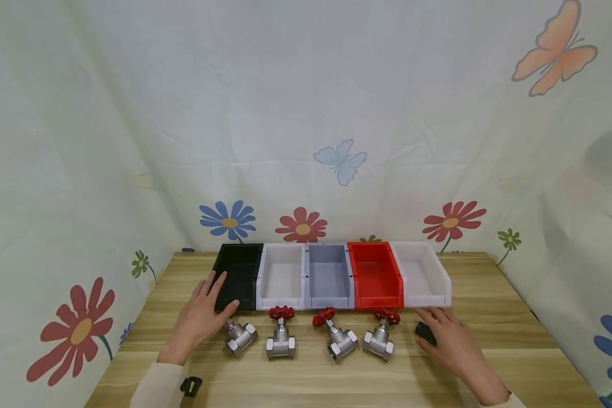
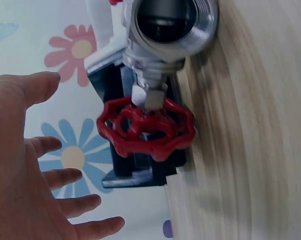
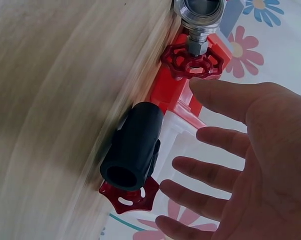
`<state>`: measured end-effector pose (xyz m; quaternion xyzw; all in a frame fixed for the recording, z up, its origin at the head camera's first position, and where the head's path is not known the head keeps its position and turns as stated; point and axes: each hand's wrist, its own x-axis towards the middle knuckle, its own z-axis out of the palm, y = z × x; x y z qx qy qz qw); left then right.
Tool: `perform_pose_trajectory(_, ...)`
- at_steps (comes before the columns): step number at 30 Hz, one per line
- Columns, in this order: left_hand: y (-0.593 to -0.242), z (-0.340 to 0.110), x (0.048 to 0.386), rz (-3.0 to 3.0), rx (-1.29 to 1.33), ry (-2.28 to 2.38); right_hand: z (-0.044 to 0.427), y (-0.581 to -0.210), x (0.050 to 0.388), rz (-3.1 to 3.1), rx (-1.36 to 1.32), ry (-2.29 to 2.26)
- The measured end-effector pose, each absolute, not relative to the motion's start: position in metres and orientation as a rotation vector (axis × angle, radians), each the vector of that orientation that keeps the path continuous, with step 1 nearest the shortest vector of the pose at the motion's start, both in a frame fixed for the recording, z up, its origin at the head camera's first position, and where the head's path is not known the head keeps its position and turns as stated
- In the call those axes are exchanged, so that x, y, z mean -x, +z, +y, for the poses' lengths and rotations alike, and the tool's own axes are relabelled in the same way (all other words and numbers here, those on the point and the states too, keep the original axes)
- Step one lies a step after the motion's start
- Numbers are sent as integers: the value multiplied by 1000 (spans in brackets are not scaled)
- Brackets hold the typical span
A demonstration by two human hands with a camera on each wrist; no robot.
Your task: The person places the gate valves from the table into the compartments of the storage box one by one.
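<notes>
My left hand hovers beside the black bin, fingers spread and holding nothing. Closest to it is a metal valve, whose red handwheel shows in the left wrist view. My right hand is held over a black valve with a red handle; the head view leaves most of that valve hidden behind the hand. The right fingers are extended, and no grip shows. Between the hands lie three more metal valves with red handwheels: one left, one central, one right.
Behind the valves stands a row of bins: black, white, grey, red and white. All sit on a wooden table. A curtain printed with flowers and butterflies surrounds the table.
</notes>
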<state>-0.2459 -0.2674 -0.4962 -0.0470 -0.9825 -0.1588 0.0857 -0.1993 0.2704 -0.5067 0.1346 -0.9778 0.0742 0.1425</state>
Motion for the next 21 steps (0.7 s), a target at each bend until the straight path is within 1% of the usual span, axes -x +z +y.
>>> perform_pose_trajectory(13,-505,-288,254,-2974,48,-605,273,-508,198,-2938,-327,204)
perform_pose_trajectory(21,-506,-295,258,-2962,70,-665,276,-509,197,-2959,-347,246)
